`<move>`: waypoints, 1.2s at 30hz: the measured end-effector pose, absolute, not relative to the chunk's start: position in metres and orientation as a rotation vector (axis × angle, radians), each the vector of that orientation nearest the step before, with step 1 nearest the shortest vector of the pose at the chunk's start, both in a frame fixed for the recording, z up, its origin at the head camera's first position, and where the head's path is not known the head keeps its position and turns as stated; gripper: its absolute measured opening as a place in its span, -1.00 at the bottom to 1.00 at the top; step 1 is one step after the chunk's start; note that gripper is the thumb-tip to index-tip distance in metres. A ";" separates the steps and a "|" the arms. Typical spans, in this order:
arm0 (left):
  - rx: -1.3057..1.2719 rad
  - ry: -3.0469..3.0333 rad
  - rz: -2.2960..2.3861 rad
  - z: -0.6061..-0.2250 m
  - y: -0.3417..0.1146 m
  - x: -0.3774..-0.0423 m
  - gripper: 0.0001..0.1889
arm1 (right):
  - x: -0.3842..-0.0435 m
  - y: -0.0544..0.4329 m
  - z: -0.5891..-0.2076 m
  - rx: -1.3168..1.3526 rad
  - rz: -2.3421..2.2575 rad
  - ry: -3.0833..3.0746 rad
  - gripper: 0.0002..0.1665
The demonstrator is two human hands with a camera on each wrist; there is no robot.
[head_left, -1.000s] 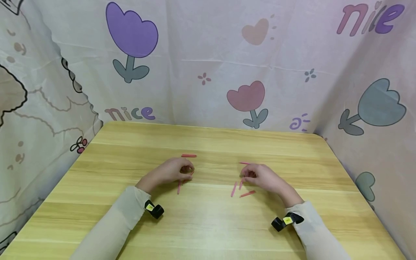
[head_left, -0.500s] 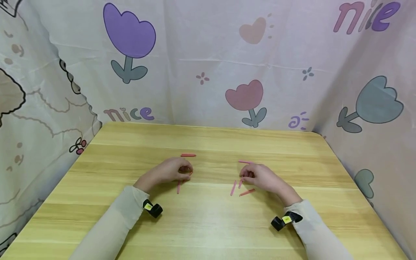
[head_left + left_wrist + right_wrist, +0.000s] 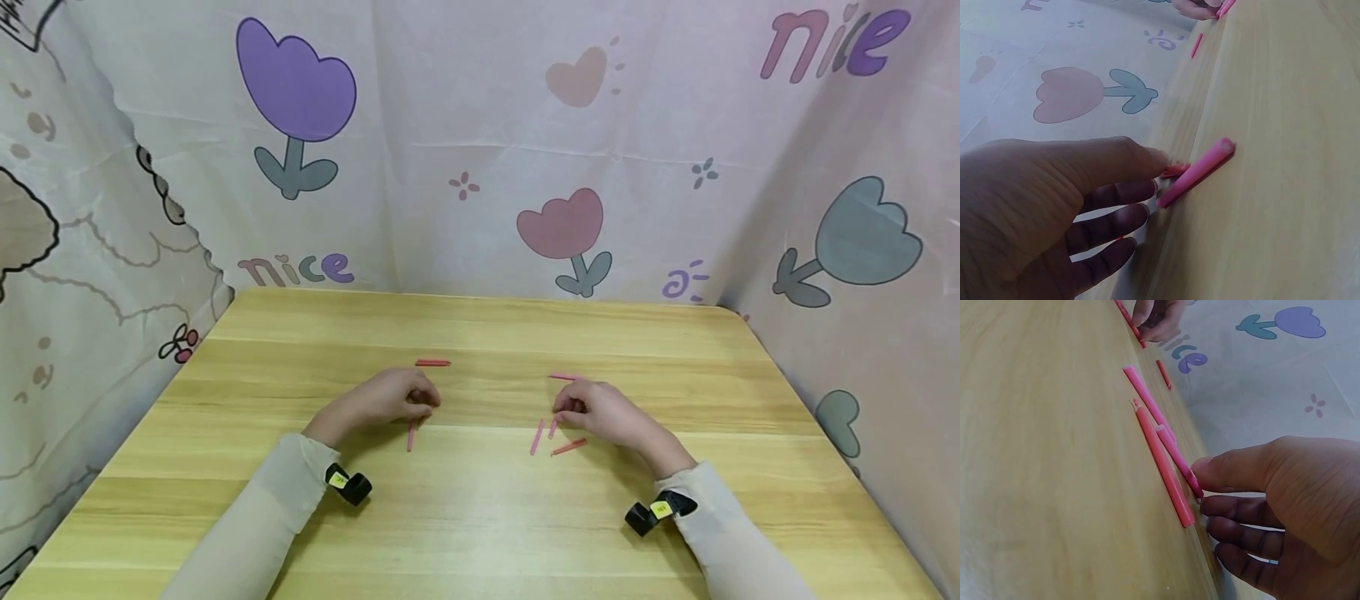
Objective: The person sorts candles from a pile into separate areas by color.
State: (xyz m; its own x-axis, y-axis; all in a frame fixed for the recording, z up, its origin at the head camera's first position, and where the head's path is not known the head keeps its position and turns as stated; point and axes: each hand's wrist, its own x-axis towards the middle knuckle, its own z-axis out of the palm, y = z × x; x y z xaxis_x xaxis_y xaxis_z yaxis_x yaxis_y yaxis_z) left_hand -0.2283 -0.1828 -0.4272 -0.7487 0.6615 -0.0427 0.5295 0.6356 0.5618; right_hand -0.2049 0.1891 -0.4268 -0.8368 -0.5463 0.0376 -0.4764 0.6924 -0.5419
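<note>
In the head view my left hand (image 3: 393,395) is at left of centre, thumb and fingers pinching a red candle (image 3: 1177,170); the fingers hide much of it. Right beside that lies a pink candle (image 3: 1200,172). My right hand (image 3: 606,408) is at right of centre, thumb and forefinger pinching the end of a short-looking pink candle (image 3: 1179,459). Close to it lie a second pink candle (image 3: 1147,400) and a red candle (image 3: 1163,465) with a wick-like tip.
Beyond the left hand a red candle pair or single thick stick (image 3: 433,362) lies crosswise. A pink candle (image 3: 562,377) lies just beyond the right hand. The wooden table (image 3: 480,517) backs onto a printed cloth (image 3: 450,100).
My left fingers have closed further over the red candle, so less of it shows. The right hand stays nearly in place. The head view has shifted slightly.
</note>
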 end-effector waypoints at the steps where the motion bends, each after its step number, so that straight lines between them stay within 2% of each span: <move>1: 0.960 2.615 0.780 -0.427 -0.183 -0.228 -0.90 | -0.205 0.189 -0.427 -0.840 -0.837 2.770 -0.95; 9: 0.911 2.666 0.799 -0.429 -0.190 -0.230 -0.84 | -0.205 0.190 -0.429 -0.846 -0.822 2.781 -0.93; 20: 0.878 2.687 0.819 -0.430 -0.197 -0.231 -0.88 | -0.204 0.189 -0.428 -0.856 -0.817 2.785 -0.95; 36: 1.053 2.734 0.690 -0.428 -0.192 -0.231 -0.99 | -0.204 0.187 -0.429 -0.822 -0.778 2.819 -0.88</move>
